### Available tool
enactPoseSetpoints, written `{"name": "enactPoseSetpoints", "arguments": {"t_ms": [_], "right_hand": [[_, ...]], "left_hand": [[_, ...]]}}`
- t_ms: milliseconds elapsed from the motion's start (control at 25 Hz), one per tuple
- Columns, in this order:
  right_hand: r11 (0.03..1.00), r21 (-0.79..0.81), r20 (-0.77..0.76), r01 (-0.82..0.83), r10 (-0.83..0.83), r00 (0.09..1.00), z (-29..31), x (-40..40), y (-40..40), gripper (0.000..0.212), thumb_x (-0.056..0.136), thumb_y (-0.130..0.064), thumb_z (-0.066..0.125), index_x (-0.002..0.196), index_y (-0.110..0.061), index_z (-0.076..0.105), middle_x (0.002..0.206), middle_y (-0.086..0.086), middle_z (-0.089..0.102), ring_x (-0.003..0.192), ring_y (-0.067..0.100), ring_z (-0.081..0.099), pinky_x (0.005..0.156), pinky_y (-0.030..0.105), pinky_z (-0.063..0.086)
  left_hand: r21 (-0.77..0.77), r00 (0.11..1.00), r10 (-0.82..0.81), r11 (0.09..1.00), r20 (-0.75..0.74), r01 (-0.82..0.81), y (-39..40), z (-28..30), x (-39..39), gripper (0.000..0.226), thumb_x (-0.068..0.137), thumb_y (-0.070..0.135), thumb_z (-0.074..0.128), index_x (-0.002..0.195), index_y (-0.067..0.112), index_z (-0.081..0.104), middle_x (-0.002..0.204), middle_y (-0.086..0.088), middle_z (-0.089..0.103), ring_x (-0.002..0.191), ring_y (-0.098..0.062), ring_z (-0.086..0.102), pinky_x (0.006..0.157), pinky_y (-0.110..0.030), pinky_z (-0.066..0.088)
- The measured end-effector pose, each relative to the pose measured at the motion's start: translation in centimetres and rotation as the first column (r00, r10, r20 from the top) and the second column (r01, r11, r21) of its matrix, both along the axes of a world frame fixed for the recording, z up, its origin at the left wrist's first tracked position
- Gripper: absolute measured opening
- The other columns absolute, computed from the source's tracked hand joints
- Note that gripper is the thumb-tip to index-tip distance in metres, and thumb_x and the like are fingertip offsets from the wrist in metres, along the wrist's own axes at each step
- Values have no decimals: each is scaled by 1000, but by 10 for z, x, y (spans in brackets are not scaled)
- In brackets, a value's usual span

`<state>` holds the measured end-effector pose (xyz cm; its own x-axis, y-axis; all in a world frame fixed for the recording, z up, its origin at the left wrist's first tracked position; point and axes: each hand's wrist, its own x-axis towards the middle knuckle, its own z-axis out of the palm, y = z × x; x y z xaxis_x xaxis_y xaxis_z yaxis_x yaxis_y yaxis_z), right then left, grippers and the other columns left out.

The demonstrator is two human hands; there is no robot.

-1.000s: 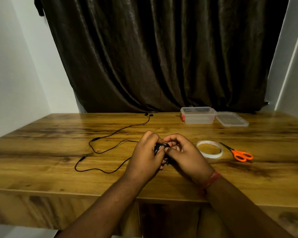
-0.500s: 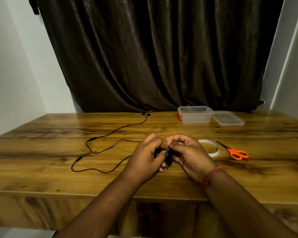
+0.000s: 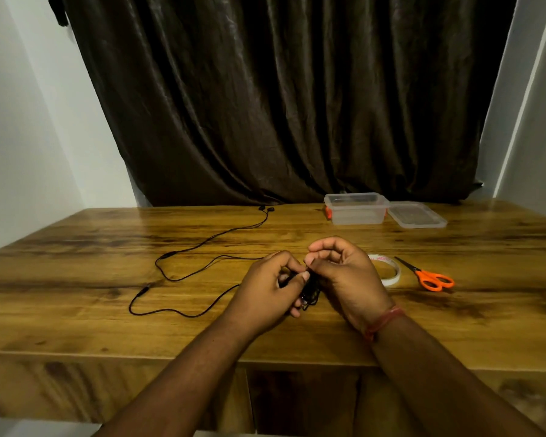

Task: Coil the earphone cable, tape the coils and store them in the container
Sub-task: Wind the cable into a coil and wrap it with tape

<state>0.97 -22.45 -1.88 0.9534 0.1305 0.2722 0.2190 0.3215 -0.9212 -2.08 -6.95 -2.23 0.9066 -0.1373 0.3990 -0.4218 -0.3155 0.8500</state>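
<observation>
A black earphone cable (image 3: 183, 266) snakes across the wooden table (image 3: 76, 310) from the earbuds (image 3: 266, 209) at the back to my hands. My left hand (image 3: 267, 287) pinches a small bundle of black coils (image 3: 311, 290) between thumb and fingers. My right hand (image 3: 344, 272) has its fingers curled around the same coils from the right. A roll of clear tape (image 3: 388, 269) lies just right of my right hand, partly hidden by it. The clear plastic container (image 3: 356, 209) stands open at the back.
The container's lid (image 3: 416, 215) lies flat to the right of it. Orange-handled scissors (image 3: 429, 275) rest beside the tape roll. A dark curtain (image 3: 281, 99) hangs behind the table, with white walls on both sides.
My right hand has lifted its fingers and shifted round the coil bundle. The loose cable loops on the left lie much as before.
</observation>
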Motion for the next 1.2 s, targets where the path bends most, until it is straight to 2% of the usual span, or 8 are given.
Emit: {"name": "enactPoseSetpoints", "arguments": {"t_ms": [80, 240, 320, 440, 560, 920, 1040, 1200], "right_hand": [[999, -35, 45, 25, -24, 999, 2, -2, 0, 21, 84, 5, 68, 90, -14, 66, 74, -2, 62, 74, 14, 61, 69, 30, 51], [981, -163, 195, 106, -74, 978, 7, -9, 2, 26, 85, 3, 69, 88, -22, 66, 74, -5, 64, 76, 11, 63, 70, 24, 53], [957, -244, 253, 156, -93, 963, 7, -12, 3, 29, 85, 3, 68, 86, -26, 66, 76, -6, 65, 76, 14, 63, 71, 27, 55], [884, -381, 352, 272, -134, 927, 5, -15, 6, 29, 86, -1, 67, 87, -29, 64, 79, -10, 66, 77, 19, 63, 69, 31, 54], [785, -486, 466, 384, -139, 874, 4, -18, 12, 27, 86, -3, 66, 87, -30, 62, 78, -13, 64, 73, 5, 61, 60, 18, 50], [710, -482, 577, 514, -185, 795, 6, -22, 20, 24, 84, -3, 68, 89, -26, 62, 81, -16, 61, 82, -1, 59, 62, 8, 44], [692, -507, 596, 514, -149, 789, 7, -23, 20, 24, 85, -5, 67, 91, -28, 62, 83, -17, 61, 84, -1, 59, 65, 11, 46], [596, -551, 691, 584, -68, 720, 6, -24, 22, 20, 84, -6, 67, 95, -22, 63, 89, -12, 62, 89, 8, 57, 73, 27, 49]], "left_hand": [[-56, 998, -19, 998, -56, 15, 1, 1, 0, 7, 95, 12, 63, 91, 15, 59, 58, -5, 63, 50, -17, 63, 51, -35, 58], [-154, 992, -31, 988, -120, 12, 4, 3, 2, 8, 95, 12, 63, 89, 16, 59, 56, -8, 62, 51, -22, 63, 53, -36, 58], [-176, 989, -20, 984, -149, -7, 5, 2, 5, 11, 95, 13, 64, 86, 19, 59, 56, -9, 63, 51, -23, 63, 54, -36, 57], [-194, 981, -4, 980, -194, -34, 5, 1, 9, 9, 94, 12, 64, 89, 14, 58, 58, -12, 63, 50, -24, 63, 51, -36, 57], [-307, 964, -39, 951, -263, -46, 7, 3, 12, 11, 93, 4, 65, 88, 6, 55, 63, -13, 61, 49, -19, 61, 46, -33, 56], [-533, 890, -217, 845, -401, -34, 17, 12, 12, 8, 90, -5, 61, 85, 1, 61, 81, -14, 71, 56, -12, 66, 50, -28, 58], [-578, 874, -244, 815, -419, -50, 19, 13, 12, 13, 93, -8, 55, 84, 1, 59, 76, -13, 71, 56, -12, 66, 50, -29, 58], [-623, 851, -267, 777, -452, -87, 20, 17, 10, 10, 94, -9, 52, 91, -2, 59, 74, -15, 67, 56, -15, 67, 50, -27, 58]]}}
